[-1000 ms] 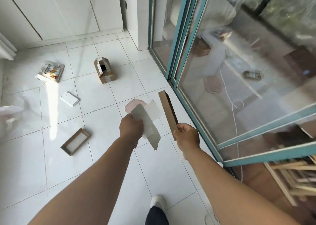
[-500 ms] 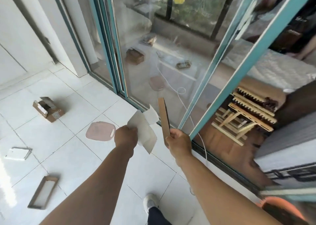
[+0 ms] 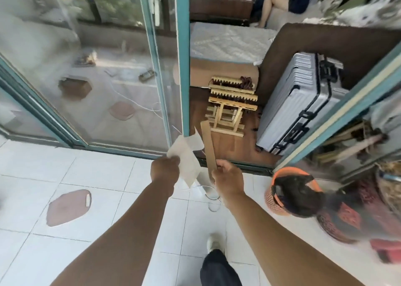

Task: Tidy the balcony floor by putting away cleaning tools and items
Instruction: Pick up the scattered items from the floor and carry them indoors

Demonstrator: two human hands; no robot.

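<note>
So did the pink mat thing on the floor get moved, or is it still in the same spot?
No. The pink mat lies on the same white floor tiles near the glass door track; only the camera turned right, so it slid left in view.

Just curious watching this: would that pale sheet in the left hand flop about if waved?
Probably. The pale sheet looks thin and creased, its corners bending unsupported beyond the left hand, so likely floppy and light. The brown board beside it stands straight, seemingly stiffer.
</note>
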